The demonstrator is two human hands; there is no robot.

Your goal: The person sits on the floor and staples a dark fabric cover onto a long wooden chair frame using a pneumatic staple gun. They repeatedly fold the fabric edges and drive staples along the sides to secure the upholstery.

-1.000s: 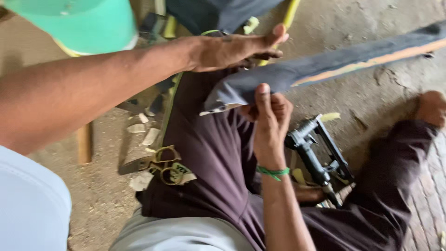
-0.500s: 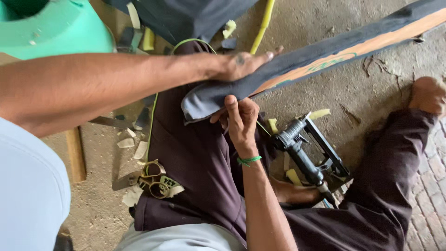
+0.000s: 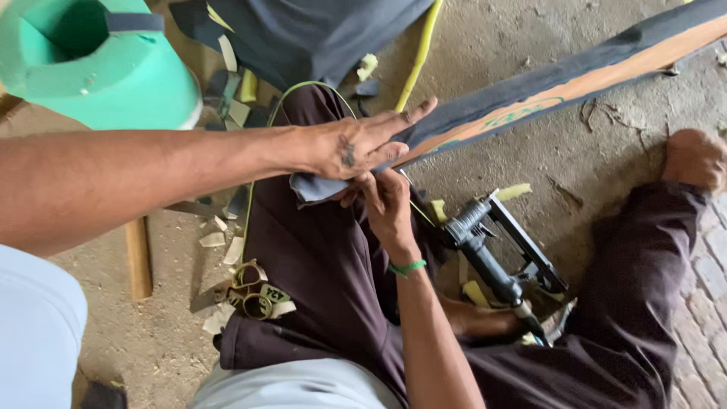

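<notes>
A long wooden plank (image 3: pixel 583 85) wrapped in dark grey fabric (image 3: pixel 500 102) slants from the upper right down to my lap. My left hand (image 3: pixel 354 148) lies flat on the plank's near end, fingers stretched out along the fabric. Just beneath it, my right hand (image 3: pixel 386 203), with a green band at the wrist, pinches the loose end of the fabric (image 3: pixel 312 189) against the plank's underside. I sit on the floor in dark trousers (image 3: pixel 318 280).
A black pneumatic staple gun (image 3: pixel 492 254) lies between my legs on the dirt floor. A green bucket (image 3: pixel 113 68) stands upper left, beside a dark cloth (image 3: pixel 318 30) and yellow hose (image 3: pixel 416 53). Foam scraps (image 3: pixel 227 246) and a wooden stick (image 3: pixel 138 257) lie left. Brick paving (image 3: pixel 708 280) lies right.
My left hand has slid down onto the plank's near end and flattened there. My right hand has come up under it and gripped the fabric end. The view has tilted.
</notes>
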